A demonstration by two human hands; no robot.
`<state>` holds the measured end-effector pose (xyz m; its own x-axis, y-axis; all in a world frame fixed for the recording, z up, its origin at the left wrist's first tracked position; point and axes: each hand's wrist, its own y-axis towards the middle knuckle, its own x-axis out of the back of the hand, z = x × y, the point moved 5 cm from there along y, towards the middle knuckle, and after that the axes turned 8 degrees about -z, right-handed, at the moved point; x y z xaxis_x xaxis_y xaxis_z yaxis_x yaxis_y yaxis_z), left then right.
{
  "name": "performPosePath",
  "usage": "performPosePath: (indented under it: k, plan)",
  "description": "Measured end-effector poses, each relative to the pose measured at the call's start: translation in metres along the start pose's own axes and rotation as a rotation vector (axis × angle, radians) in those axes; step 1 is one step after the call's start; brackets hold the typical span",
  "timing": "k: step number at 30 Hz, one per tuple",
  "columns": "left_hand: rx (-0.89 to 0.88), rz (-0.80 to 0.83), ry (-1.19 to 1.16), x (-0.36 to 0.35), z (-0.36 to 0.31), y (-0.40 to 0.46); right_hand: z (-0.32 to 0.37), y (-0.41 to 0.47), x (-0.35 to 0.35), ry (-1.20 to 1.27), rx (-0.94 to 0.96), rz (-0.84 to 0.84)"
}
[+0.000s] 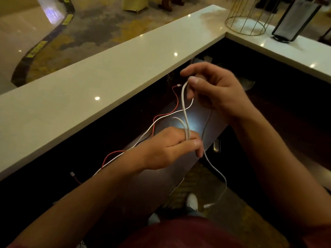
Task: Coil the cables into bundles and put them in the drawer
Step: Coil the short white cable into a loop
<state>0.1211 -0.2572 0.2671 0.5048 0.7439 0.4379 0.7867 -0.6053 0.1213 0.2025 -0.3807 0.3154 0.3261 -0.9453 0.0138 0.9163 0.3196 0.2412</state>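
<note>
Head view: coiling looks underway. The right hand (215, 90) pinches the top of a white cable (184, 111) loop, and the left hand (172, 147) grips its lower strands above the dark surface (179, 176). A red cable (176, 101) lies uncoiled there. Next, gather the dangling tail into another loop; no drawer shows.

Counter: pale glossy counter top (107, 83) beyond the fingers, ceiling lights mirrored.
Floor: patterned carpet (100, 27) past it.
</note>
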Motion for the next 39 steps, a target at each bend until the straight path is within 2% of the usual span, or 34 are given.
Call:
performPosePath:
  k: [2, 4, 8, 11, 13, 16, 19, 23, 28, 31, 33, 36, 39]
  plan:
    - [-0.007, 0.082, -0.111, -0.003, -0.018, -0.002, -0.02, 0.0, -0.002, -0.022, -0.022, -0.047]
    - [-0.056, 0.092, -0.17, -0.002, -0.033, -0.001, -0.037, -0.001, -0.003, -0.044, -0.058, -0.074]
    - [-0.154, -0.09, -0.227, 0.018, -0.042, 0.011, -0.06, -0.007, -0.001, -0.169, -0.133, -0.14]
    - [-0.214, -0.241, -0.255, 0.037, -0.04, 0.014, -0.089, -0.021, -0.003, -0.382, -0.203, -0.101]
    - [-0.227, -0.36, -0.319, 0.049, -0.037, 0.012, -0.113, -0.034, 0.001, -0.275, -0.35, -0.076]
    - [-0.208, -0.525, -0.494, 0.065, -0.028, 0.008, -0.141, -0.053, 0.006, 0.109, -0.57, -0.078]
    - [-0.177, -0.592, -0.537, 0.066, -0.016, 0.007, -0.154, -0.064, 0.007, 0.106, -0.628, -0.043]
    - [-0.134, -0.545, -0.314, 0.057, 0.003, 0.014, -0.138, -0.066, -0.006, -0.003, -0.605, 0.17]
    - [-0.113, -0.421, -0.031, 0.045, 0.027, 0.013, -0.098, -0.054, -0.011, 0.165, -0.54, 0.195]
    - [-0.108, -0.348, 0.024, 0.039, 0.031, 0.01, -0.086, -0.052, -0.011, 0.154, -0.472, 0.268]
    - [-0.079, -0.27, 0.041, 0.036, 0.037, 0.008, -0.077, -0.05, -0.009, 0.176, -0.445, 0.258]
    - [-0.029, -0.203, 0.094, 0.037, 0.049, 0.006, -0.063, -0.046, -0.006, 0.09, -0.386, 0.234]
    - [-0.024, -0.205, 0.267, 0.039, 0.059, 0.005, -0.052, -0.044, -0.005, -0.072, -0.327, 0.226]
